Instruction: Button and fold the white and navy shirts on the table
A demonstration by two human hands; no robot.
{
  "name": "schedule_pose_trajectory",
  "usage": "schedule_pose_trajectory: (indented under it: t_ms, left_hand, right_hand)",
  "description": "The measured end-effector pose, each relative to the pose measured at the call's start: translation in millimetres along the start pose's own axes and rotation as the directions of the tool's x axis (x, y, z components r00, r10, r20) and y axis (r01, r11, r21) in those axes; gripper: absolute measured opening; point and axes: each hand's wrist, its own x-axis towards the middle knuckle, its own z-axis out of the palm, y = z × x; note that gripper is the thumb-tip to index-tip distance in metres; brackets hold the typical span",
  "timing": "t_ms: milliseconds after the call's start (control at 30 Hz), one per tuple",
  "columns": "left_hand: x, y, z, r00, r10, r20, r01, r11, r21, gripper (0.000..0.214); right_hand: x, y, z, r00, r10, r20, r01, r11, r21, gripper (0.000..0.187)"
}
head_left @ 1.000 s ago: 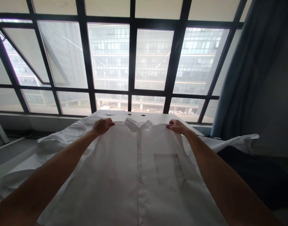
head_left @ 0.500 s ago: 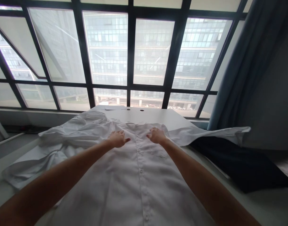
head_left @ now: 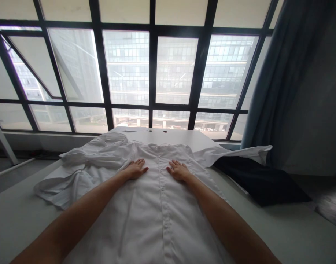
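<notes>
Pressing flat on a white shirt [head_left: 159, 209] on the bench [head_left: 25, 223], the left hand [head_left: 135, 169] and right hand [head_left: 178, 171] lie open, gripping nothing. Sliding them carelessly could rumple the shirt, and the loose sleeve [head_left: 233, 154] could snag on the black fabric [head_left: 255, 181] beside it.

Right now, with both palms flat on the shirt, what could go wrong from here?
If they slide, your left hand and right hand could drag the white shirt out of line. The sleeve on the right reaches out above the dark cloth and might slip down or catch on it. The bunched sleeve on the left could end up with its creases pressed in if the shirt is smoothed against it.
</notes>
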Motion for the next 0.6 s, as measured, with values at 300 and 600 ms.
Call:
schedule_pose_trajectory:
  t_ms: [300,600]
  left_hand:
    - [28.3,-20.6,0.6,1.000,0.013,-0.024,-0.013,1.000,0.001,0.070]
    - [63.7,-40.7,-1.7,0.999,0.001,-0.035,-0.001,1.000,0.011,0.069]
  right_hand:
    - [35.6,0.0,-3.3,0.999,0.016,0.028,-0.016,1.000,0.009,0.068]
    - [72.1,1.9,1.3,0.999,0.001,-0.052,-0.001,1.000,-0.007,0.065]
